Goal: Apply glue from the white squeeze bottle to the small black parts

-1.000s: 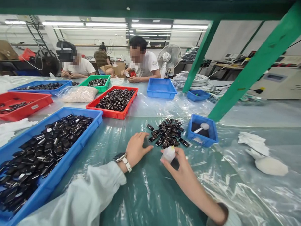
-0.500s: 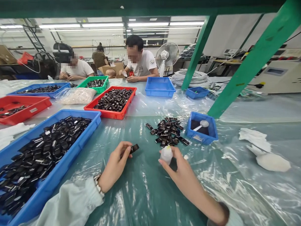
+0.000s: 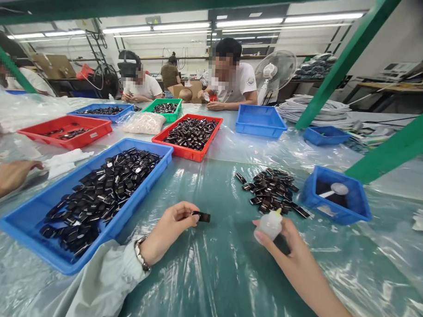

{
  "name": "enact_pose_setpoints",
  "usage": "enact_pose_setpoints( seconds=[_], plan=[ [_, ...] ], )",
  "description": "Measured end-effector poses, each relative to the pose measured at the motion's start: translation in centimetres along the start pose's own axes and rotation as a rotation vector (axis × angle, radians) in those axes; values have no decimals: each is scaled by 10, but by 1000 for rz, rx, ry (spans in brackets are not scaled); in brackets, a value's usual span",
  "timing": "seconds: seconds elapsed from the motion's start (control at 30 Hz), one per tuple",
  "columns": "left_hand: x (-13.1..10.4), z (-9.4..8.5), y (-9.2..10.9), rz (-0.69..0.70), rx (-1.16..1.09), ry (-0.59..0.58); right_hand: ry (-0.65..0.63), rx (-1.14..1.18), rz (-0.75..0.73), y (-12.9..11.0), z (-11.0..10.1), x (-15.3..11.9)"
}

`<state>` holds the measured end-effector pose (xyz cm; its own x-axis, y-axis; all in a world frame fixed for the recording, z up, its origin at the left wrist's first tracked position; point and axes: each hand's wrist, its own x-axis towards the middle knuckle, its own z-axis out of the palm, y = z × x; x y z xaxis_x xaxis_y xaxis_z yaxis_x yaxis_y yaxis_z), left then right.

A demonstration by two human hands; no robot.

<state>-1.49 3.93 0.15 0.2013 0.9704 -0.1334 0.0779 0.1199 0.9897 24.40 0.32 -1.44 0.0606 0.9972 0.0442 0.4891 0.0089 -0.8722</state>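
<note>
We see a bright room, lit from above by at least 4 ceiling tubes (image 3: 249,23) that burn out to plain white. Streaks of glare run across the clear plastic sheet (image 3: 224,270), and we catch small white glints on the black pieces (image 3: 271,186). Under the right hand (image 3: 294,254) we make out a soft, dark shadow. The overhead beam (image 3: 99,6) looks dimmer, and the top right corner falls nearly black. Wide-angle distortion stretches the right forearm (image 3: 326,292) toward the lower edge. We find the blue tray (image 3: 146,188) fairly crisp, the fan (image 3: 269,70) and far background softer. Pixel blocks (image 3: 223,68) cover 3 faces.
</note>
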Motion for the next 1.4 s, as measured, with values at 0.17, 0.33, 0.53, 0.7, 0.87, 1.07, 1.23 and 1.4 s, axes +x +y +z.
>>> enact_pose_setpoints(
  seconds=[0.17,0.33,0.53,0.7,0.87,1.07,1.23,1.4],
  plan=[
    [-7,-2,1,-52,-84,-83,-2,46,58,-1,-3,2],
    [-13,0,5,-41,-140,-125,0,62,82,0,-4,1],
    [-18,7,5,-10,-72,-138,-22,93,99,1,-6,2],
    [-20,9,4,22,45,-128,-19,129,112,3,-7,5],
    [-23,9,1,67,184,-124,-42,136,115,-5,-9,1],
    [-32,8,-1,183,291,-128,-114,117,60,-12,-7,-11],
    [-39,8,5,257,367,-161,-185,153,14,-19,-4,-20],
    [-43,11,5,214,349,-221,-214,140,-2,-24,-4,-23]
  ],
)
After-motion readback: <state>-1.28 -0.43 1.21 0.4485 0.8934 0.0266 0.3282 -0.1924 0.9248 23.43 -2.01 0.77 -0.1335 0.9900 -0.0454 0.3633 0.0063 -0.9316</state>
